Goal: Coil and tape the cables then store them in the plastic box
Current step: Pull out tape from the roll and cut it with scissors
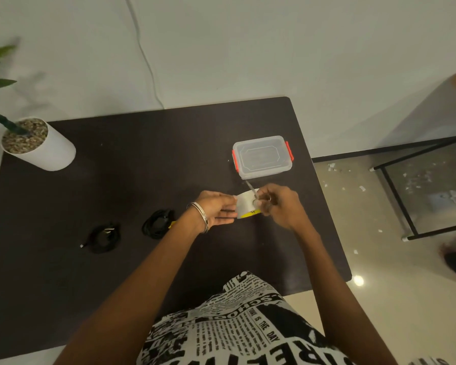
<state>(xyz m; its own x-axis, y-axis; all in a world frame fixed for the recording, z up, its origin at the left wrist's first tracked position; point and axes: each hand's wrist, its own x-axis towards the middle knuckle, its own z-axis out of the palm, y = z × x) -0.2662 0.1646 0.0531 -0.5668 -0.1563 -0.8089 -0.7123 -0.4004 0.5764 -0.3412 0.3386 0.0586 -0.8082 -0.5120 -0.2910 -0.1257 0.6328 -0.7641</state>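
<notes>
Tape strip (244, 205) between both hands' fingers, scissors (257, 197) across it

A plain indoor room, likely a home or small office: a dark brown rectangular table (142, 159) stands against a bare white wall (248, 48), a white cylindrical plant pot (48, 151) at its far left corner, and glossy beige floor tiles (379, 272) to the right.

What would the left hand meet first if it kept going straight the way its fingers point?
The left hand points toward the right hand, with a white and yellow tape strip between them. It already touches that strip, so the right hand with its scissors probably comes next; depth is unclear.
</notes>
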